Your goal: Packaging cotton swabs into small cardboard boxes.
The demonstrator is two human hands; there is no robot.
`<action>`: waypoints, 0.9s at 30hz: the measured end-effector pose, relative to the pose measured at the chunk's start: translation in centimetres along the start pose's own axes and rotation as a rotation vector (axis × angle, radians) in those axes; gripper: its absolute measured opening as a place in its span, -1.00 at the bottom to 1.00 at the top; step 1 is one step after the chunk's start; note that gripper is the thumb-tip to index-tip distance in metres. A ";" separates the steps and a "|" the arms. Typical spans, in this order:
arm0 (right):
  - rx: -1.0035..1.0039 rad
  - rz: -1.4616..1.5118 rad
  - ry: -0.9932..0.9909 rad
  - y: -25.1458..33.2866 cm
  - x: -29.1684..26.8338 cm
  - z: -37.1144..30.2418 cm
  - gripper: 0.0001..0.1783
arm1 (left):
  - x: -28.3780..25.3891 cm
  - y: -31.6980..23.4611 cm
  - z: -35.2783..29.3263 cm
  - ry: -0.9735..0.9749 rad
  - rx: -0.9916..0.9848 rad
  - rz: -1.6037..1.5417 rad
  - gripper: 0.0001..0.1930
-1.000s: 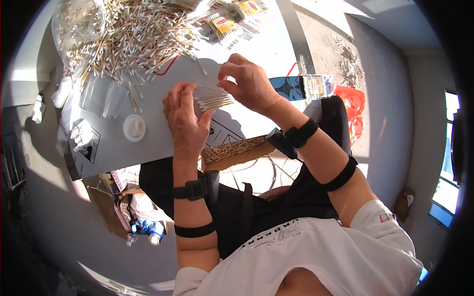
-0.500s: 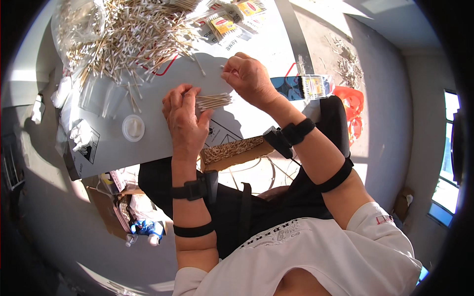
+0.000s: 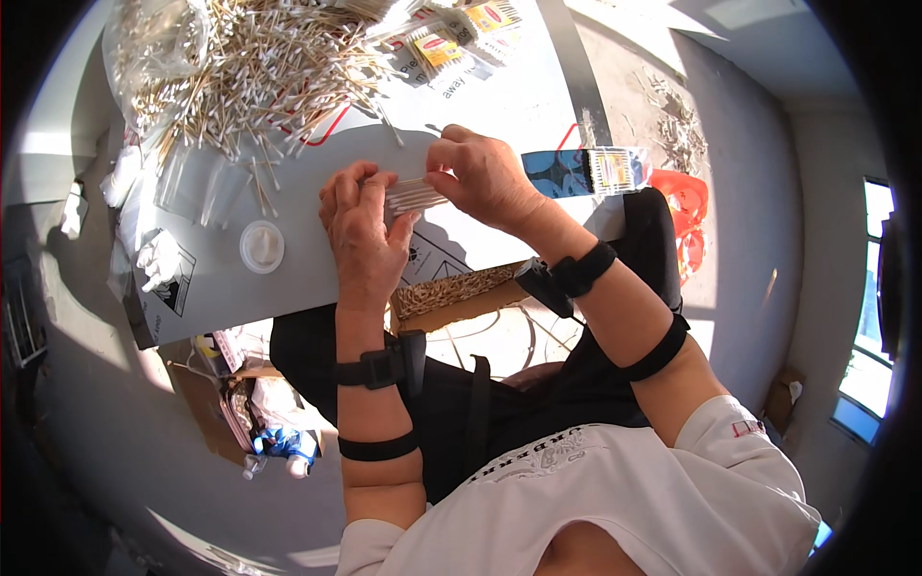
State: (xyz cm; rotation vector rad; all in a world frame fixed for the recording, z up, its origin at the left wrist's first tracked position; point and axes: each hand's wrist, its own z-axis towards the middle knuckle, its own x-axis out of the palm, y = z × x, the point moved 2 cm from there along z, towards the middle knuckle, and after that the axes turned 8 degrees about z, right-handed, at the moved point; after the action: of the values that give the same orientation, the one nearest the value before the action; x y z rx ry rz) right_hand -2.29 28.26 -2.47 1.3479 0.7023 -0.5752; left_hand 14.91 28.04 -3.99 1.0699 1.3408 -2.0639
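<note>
My left hand (image 3: 363, 230) is closed around one end of a small bundle of cotton swabs (image 3: 415, 196), which lies crosswise just above the table. At the bundle's other end, the thumb and fingers of my right hand (image 3: 485, 182) are pinched together on the swab tips. Those fingers partly hide the tips. A large heap of loose cotton swabs (image 3: 259, 82) covers the far left of the table. Nearer me, left of my left hand, sits a small round white dish (image 3: 261, 247) with something pale in it.
Filled swab packs (image 3: 437, 48) lie at the table's far side. Another pack (image 3: 612, 171) rests by the right edge, near a red plastic bag (image 3: 684, 211). Clear plastic sleeves (image 3: 187, 187) and crumpled white tissue (image 3: 158, 257) lie left. Below the near edge stands a cardboard box of swabs (image 3: 456, 293).
My right hand has come down and left from above the table to the bundle's right end. My left hand has stayed on the bundle.
</note>
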 end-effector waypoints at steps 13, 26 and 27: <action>0.012 0.056 -0.044 -1.0 0.8 0.9 -0.87 | -0.1 -0.1 0.0 -0.011 0.012 -0.007 -0.55; 0.097 -0.026 -0.119 -2.4 -0.1 5.1 -0.89 | 0.1 0.2 0.0 -0.035 0.017 -0.019 -0.58; 0.090 -0.042 -0.090 -2.8 -0.8 4.8 -0.88 | 0.1 0.2 0.0 -0.036 0.017 -0.021 -0.58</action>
State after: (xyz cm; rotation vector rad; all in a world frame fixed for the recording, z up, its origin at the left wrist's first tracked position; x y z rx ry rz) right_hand -4.24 23.12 -3.38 1.3846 0.6392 -0.7038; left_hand 14.97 27.93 -4.17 1.0252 1.3246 -2.1039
